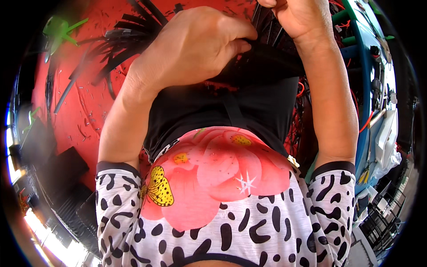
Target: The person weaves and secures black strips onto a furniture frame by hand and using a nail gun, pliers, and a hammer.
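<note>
Fingers and thumb of the left hand [191, 51] are bent close together, like a pinch, but I cannot tell if they grip anything, because it is dark just behind them. Next to it, the right hand [304, 18] is cut off by the top edge. Its fingers look curled, and I cannot tell what they hold, if they hold anything.

Long black strips [126, 34] spread out like a fan past the left wrist, over a red surface [75, 95]. They look flat, thin and light. I think they would bend a bit and spring back, and their smooth sides might slip. They do not look easy to break. Taking hold near the middle of the bunch, where they sit close together, would be better than pulling at the loose ends.

I cannot tell if the red surface is a floor or the inside of something big. Lots of tiny dark bits lie on it. Over on the right is something with a blue side [364, 66], maybe a tray or a table. Black cords [376, 84] lie on it, with a crumply white wrapper [387, 167] by its edge. What is deeper in is too blurry to tell.
</note>
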A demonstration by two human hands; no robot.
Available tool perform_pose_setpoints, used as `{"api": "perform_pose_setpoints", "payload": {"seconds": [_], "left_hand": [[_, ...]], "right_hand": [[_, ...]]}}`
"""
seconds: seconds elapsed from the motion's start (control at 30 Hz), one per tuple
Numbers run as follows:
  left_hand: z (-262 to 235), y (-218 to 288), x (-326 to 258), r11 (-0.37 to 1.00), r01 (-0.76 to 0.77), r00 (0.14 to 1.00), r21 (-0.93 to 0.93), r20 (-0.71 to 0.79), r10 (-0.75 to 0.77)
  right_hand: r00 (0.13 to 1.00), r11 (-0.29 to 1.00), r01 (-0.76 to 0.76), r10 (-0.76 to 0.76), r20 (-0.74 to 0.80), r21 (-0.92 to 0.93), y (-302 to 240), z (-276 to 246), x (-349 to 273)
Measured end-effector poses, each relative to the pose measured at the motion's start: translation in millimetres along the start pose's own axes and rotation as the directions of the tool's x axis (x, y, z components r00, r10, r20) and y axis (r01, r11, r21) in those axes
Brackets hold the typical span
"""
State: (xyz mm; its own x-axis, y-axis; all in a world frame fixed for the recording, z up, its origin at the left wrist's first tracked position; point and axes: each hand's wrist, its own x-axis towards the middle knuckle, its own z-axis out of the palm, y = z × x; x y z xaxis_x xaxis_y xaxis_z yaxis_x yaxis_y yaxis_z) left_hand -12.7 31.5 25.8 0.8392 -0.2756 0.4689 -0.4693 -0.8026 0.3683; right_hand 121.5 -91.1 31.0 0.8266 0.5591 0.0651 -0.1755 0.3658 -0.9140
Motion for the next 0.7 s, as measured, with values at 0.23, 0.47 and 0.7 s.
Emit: {"api": "perform_pose_setpoints", "payload": {"seconds": [0.23,0.47,0.7], "left_hand": [[-20.8,-6.1,21.4,0.831,0.524,0.786,-0.187,0.481,-0.388],[-23.5,-7.9,21.7,0.853,0.487,0.794,-0.185,0.500,-0.345],[-35.0,-21.0,19.7,0.877,0.346,0.858,-0.334,0.491,-0.151]], "right_hand": [[0.999,1.000,-0.007,0.007,-0.036,0.012,3.1,15.8,-4.4],[0.995,0.996,0.074,-0.070,0.070,-0.049,0.1,26.8,-13.9],[0.997,0.998,0.064,-0.064,0.046,-0.016,-2.4,31.1,-8.6]]}}
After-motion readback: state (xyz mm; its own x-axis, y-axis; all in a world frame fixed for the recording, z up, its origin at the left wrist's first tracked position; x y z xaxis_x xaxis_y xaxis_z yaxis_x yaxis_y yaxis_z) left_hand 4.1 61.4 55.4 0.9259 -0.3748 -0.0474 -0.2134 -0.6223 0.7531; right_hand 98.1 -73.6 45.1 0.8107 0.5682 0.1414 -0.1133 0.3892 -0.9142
